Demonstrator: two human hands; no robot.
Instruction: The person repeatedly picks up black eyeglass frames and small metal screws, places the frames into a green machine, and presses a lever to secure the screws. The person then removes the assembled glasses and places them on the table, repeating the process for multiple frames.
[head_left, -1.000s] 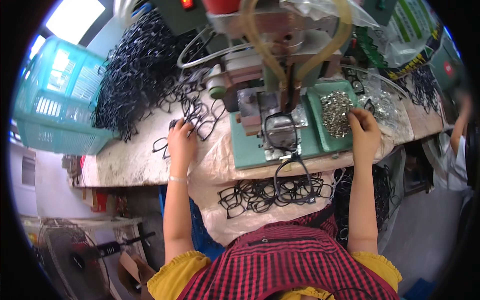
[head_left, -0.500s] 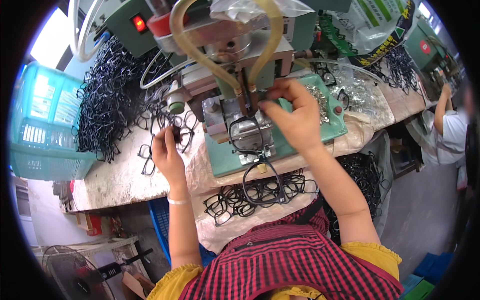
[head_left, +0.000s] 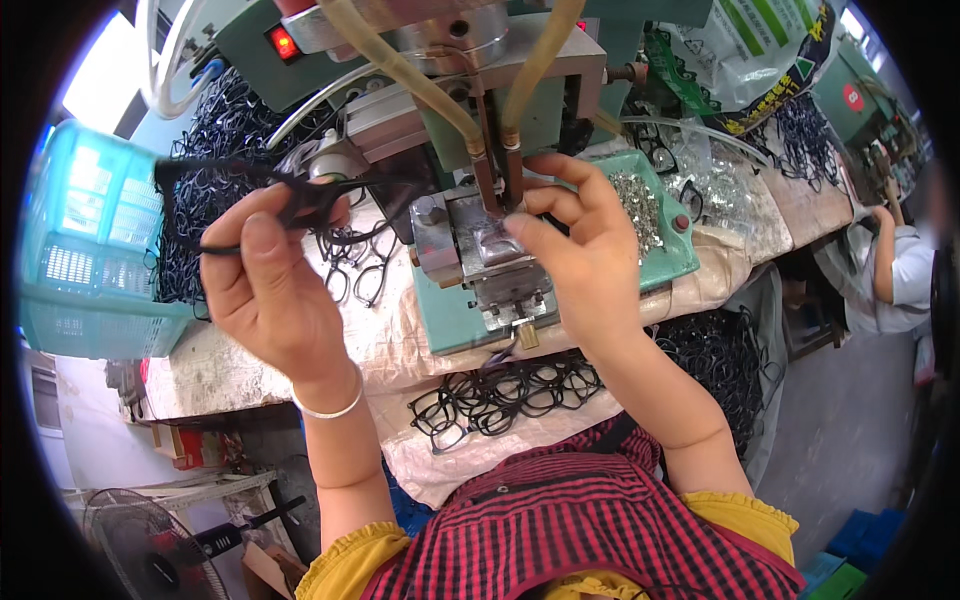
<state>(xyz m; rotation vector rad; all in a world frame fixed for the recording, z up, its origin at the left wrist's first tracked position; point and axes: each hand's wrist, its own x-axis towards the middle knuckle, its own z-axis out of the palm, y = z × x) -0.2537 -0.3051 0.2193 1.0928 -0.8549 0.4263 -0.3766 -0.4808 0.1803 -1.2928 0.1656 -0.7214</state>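
Bench (head_left: 250, 370), frame (head_left: 300, 195) btwn L fingers (head_left: 262, 232)

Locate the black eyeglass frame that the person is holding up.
In the head view, the black eyeglass frame is upper left, pinched in the left hand, beside the turquoise basket.

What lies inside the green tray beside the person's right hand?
The green tray holds a heap of small silvery metal parts. The right hand covers its near left part.
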